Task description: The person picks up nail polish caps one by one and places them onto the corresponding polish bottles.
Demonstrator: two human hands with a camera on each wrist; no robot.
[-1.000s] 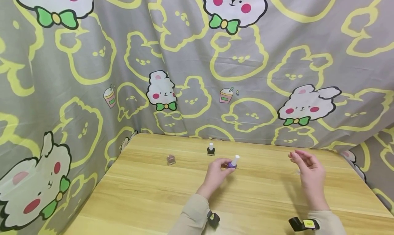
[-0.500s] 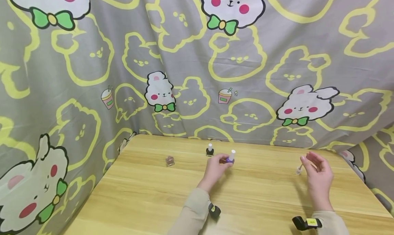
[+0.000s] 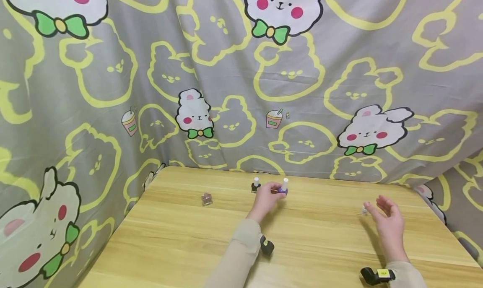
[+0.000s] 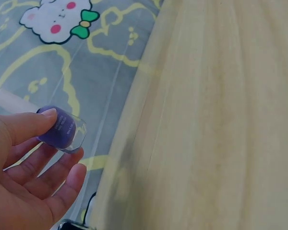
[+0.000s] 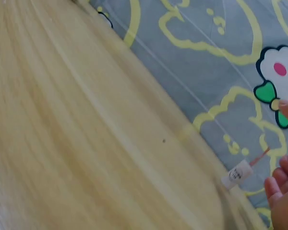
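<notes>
My left hand (image 3: 265, 201) pinches a purple nail polish bottle (image 4: 57, 128) with a tall white cap, between thumb and fingers. In the head view the bottle is upright near the back of the table. On the right, a white nail polish cap (image 5: 237, 174) stands on the table with its pinkish brush pointing up. My right hand (image 3: 390, 227) is just to the right of that cap, fingers spread and holding nothing. A black nail polish bottle (image 3: 255, 188) with a white cap stands behind my left hand, partly overlapped by it.
A small pinkish glass bottle (image 3: 206, 199) without a cap stands at the left of the wooden table (image 3: 181, 242). A grey curtain (image 3: 226, 78) with cartoon rabbits hangs along the back edge and both sides.
The fingers of my right hand have loosened and drawn away from the brush cap, which now stands on its own. My left hand has moved slightly back with the purple bottle.
</notes>
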